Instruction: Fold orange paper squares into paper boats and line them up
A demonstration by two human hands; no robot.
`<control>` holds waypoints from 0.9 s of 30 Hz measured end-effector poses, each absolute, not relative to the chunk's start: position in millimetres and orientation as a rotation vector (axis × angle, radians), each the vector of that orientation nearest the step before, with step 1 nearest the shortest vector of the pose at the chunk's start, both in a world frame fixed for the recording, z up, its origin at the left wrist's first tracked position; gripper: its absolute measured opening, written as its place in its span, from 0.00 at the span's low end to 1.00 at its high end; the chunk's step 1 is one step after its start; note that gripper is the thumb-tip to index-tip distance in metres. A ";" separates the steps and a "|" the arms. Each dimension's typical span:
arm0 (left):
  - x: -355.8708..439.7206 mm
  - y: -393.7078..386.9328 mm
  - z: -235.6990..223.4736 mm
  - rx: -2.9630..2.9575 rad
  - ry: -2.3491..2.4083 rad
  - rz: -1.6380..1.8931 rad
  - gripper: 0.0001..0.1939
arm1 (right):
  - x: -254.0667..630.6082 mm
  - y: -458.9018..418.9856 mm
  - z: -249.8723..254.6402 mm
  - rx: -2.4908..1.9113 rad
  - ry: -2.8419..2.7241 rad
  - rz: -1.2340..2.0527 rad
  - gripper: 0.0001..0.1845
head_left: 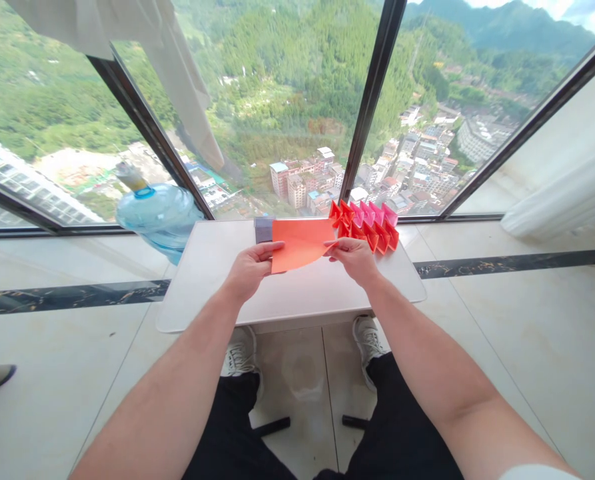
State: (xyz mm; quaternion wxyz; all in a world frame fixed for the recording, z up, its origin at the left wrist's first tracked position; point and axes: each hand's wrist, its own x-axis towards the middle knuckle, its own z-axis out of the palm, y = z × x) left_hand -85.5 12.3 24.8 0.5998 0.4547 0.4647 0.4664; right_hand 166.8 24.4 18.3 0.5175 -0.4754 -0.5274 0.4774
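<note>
An orange-red sheet of paper (301,241) is held up over the white table, bending a little along its lower right side. At its left edge my left hand (251,268) is closed, thumb on top. My right hand (353,259) pinches the sheet's right edge. Just behind the paper's left side lies a dark grey-blue flat item (264,230), partly covered. Beyond my right hand stand folded paper pieces in rows, some red (381,239) and some pink (372,213), with pointed tops.
The small white table (204,267) stands against large windows with dark frames (372,100). A big blue water bottle (160,217) is at its left. Both shoes (240,352) are on the tiled floor by the table's front edge. White curtains hang at both sides.
</note>
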 end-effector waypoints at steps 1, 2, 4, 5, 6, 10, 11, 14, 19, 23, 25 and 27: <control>-86.6 12.1 25.4 1.068 1.057 1.059 0.28 | 166.6 24.5 18.4 -1.129 -1.254 1.153 0.13; -87.4 11.8 26.2 1.083 1.040 1.040 0.27 | 166.4 24.6 18.4 -1.120 -1.248 1.162 0.14; -87.7 10.9 27.8 1.110 1.034 1.035 0.26 | 166.2 24.5 18.2 -1.106 -1.248 1.188 0.15; -87.3 10.5 28.4 1.120 1.045 1.046 0.24 | 166.3 24.4 18.0 -1.099 -1.256 1.210 0.17; -86.6 10.3 28.8 1.130 1.060 1.056 0.23 | 166.5 24.3 17.9 -1.092 -1.267 1.235 0.18; -83.6 11.0 28.3 1.132 1.122 1.104 0.23 | 168.0 23.8 17.1 -1.071 -1.351 1.262 0.18; -83.3 11.4 27.9 1.117 1.141 1.123 0.23 | 168.1 23.6 16.9 -1.077 -1.364 1.242 0.17; -83.4 12.0 27.1 1.064 1.188 1.179 0.23 | 166.8 22.9 16.2 -1.100 -1.356 1.206 0.17; -82.2 9.7 29.7 1.040 1.120 1.192 0.23 | 162.9 21.7 14.5 -1.048 -1.318 1.267 0.18; -74.3 7.8 30.7 1.016 1.072 1.214 0.21 | 161.8 22.1 12.7 -1.028 -1.212 1.275 0.17; -68.9 7.9 29.7 0.967 1.108 1.297 0.17 | 161.1 22.7 12.0 -1.025 -1.150 1.286 0.16; -63.8 8.2 28.4 0.922 1.143 1.373 0.15 | 159.8 23.0 11.8 -1.026 -1.068 1.298 0.15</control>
